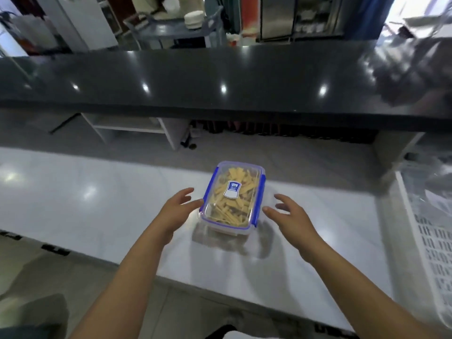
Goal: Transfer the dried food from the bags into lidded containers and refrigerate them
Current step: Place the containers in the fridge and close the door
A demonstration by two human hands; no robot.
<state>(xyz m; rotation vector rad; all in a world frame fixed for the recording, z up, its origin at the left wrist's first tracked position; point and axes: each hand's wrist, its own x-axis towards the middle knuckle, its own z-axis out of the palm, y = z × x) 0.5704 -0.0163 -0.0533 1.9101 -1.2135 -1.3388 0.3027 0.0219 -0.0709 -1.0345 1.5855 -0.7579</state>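
A clear rectangular container (232, 195) with a blue-edged lid and blue side clips stands on the white counter (97, 199). The lid is on, with a white and blue label on top. Yellow strips of dried food fill the container. My left hand (177, 211) is open at its near left corner, fingertips at or almost at the rim. My right hand (291, 216) is open just to the right of it, fingers spread, a small gap from the blue clip. No bags are in view.
A raised black glossy ledge (220, 79) runs across behind the counter. A white perforated plastic basket (430, 236) stands at the right edge. Beyond the ledge are a grey cart with stacked white bowls (194, 19) and steel cabinets.
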